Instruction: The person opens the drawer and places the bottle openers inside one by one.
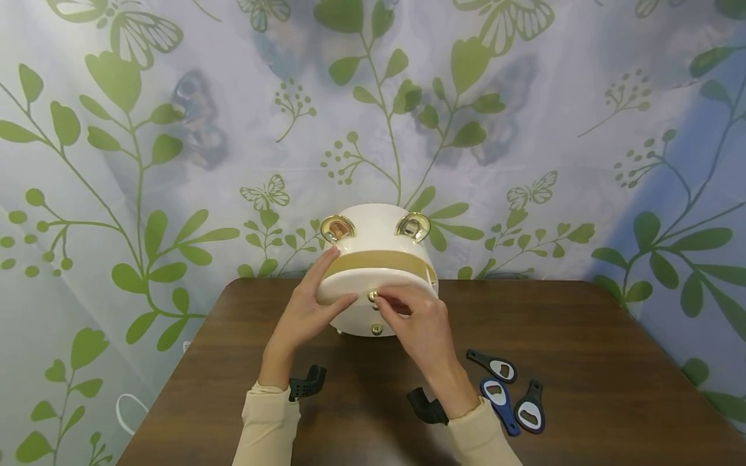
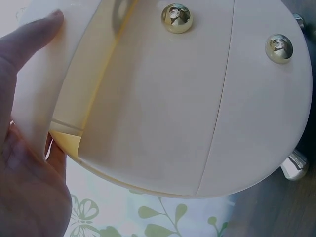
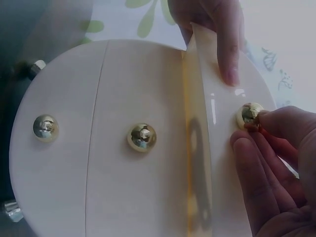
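Note:
A white rounded drawer box (image 1: 373,230) with two gold ears stands on the table. Its top drawer (image 1: 364,279) is pulled out, the gold-coloured inside showing behind the front. At the drawer's left end is my left hand (image 1: 300,314), thumb on the white front and fingers around the side. My right hand (image 1: 424,327) pinches the drawer's gold knob (image 3: 247,115) between thumb and fingertips. Below it, the middle knob (image 3: 141,137) and the bottom knob (image 3: 45,128) sit on the fronts of two closed drawers.
On the brown table (image 1: 583,330), right of my right forearm, lie a black bottle opener (image 1: 494,366), a blue bottle opener (image 1: 499,402) and another black bottle opener (image 1: 529,409). A curtain (image 1: 233,129) patterned with leaves and butterflies hangs behind the table.

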Demonstrator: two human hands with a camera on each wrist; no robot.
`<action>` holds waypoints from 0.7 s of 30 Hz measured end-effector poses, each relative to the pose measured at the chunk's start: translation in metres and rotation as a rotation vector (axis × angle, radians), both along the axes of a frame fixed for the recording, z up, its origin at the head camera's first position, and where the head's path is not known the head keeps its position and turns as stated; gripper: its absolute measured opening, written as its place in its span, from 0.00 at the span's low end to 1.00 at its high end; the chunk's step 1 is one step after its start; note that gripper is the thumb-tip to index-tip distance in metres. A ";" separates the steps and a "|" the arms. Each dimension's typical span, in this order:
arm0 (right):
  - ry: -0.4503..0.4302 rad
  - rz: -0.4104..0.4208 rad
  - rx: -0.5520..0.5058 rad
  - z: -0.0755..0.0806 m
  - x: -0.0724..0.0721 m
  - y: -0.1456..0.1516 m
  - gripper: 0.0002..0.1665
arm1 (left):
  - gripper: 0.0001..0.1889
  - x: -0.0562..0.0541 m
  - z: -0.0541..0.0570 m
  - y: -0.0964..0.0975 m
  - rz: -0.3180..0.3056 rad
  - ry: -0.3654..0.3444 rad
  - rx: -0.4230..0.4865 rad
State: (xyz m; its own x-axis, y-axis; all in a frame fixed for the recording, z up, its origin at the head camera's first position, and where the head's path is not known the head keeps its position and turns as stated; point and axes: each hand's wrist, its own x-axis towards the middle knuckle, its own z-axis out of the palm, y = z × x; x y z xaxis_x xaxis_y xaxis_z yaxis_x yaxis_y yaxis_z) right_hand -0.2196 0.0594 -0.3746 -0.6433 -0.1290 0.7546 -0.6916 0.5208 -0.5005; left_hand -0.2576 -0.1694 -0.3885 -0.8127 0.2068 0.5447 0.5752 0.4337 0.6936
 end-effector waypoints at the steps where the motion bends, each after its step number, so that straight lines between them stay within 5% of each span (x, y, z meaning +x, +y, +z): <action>1: -0.003 -0.003 -0.003 0.000 -0.001 0.000 0.11 | 0.44 0.000 0.000 0.000 -0.002 0.002 0.005; 21: -0.070 -0.001 -0.104 -0.010 -0.030 -0.011 0.08 | 0.42 -0.002 -0.002 0.000 -0.006 0.065 -0.010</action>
